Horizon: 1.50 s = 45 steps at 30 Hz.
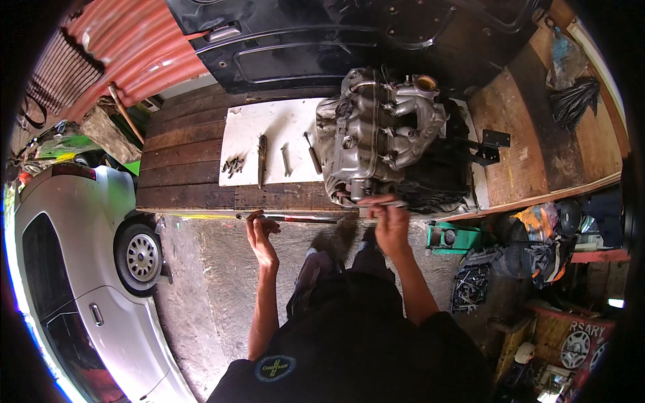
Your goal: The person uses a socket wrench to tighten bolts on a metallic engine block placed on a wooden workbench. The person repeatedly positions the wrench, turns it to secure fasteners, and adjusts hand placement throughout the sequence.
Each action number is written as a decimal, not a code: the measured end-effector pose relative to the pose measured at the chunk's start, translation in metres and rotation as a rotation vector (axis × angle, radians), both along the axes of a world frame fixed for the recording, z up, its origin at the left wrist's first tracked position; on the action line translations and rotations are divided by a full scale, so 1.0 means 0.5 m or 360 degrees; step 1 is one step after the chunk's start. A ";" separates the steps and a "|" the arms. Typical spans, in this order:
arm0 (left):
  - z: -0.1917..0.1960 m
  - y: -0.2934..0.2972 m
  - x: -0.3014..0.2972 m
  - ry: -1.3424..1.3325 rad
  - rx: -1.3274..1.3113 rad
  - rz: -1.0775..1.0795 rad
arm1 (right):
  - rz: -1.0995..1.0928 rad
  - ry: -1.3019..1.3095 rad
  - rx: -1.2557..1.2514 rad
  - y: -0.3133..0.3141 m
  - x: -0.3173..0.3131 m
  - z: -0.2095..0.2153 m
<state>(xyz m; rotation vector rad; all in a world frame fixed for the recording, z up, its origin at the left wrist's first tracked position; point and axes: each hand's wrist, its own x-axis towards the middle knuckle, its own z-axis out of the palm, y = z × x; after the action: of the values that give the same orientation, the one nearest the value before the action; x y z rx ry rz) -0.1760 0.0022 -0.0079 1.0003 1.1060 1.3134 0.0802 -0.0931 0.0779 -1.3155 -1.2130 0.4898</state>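
My left hand [262, 238] is raised at the bench's front edge, its fingers curled around a long thin dark rod [306, 219] that runs sideways to the right. A small dark knob shows at the rod's left end. In my right hand [390, 225] is a slim metal tool [398, 203], whose exact kind I cannot make out. Just beyond that hand stands a grey metal engine [363, 134] with curved intake pipes, resting on dark cloth or plastic. To its left, a white board [242, 131] bears several small bolts [233, 166], a knife-like tool [262, 160], a wrench [286, 161] and a dark-handled tool [313, 153].
A dark wooden bench [181, 168] carries everything, with a black car door panel [302, 60] behind. At the left stands a silver car [101, 248]. A green jack [455, 238] and a tray of wrenches [470, 285] sit low at the right. A black bracket [489, 146] lies right of the engine.
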 end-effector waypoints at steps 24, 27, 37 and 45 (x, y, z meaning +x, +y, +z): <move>0.042 -0.159 0.221 -0.0056 0.0000 0.0059 | 0.0067 0.0269 0.0507 -0.007 0.100 -0.049; 0.039 -0.184 0.238 -0.0072 -0.0035 0.0200 | 0.0048 0.0145 0.0482 -0.010 0.107 -0.056; 0.019 -0.226 0.227 -0.0094 -0.0123 0.0255 | 0.0085 -0.0210 0.0487 -0.015 0.108 -0.017; 0.034 -0.168 0.185 0.0013 -0.0022 0.0109 | 0.0119 0.0017 0.0438 -0.004 0.127 -0.038</move>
<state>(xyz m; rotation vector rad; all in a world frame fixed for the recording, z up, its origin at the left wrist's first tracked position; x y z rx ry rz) -0.0835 -0.0820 0.0092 0.9660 1.1627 1.3557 0.1438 -0.0953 0.0592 -1.0357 -1.2748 0.3670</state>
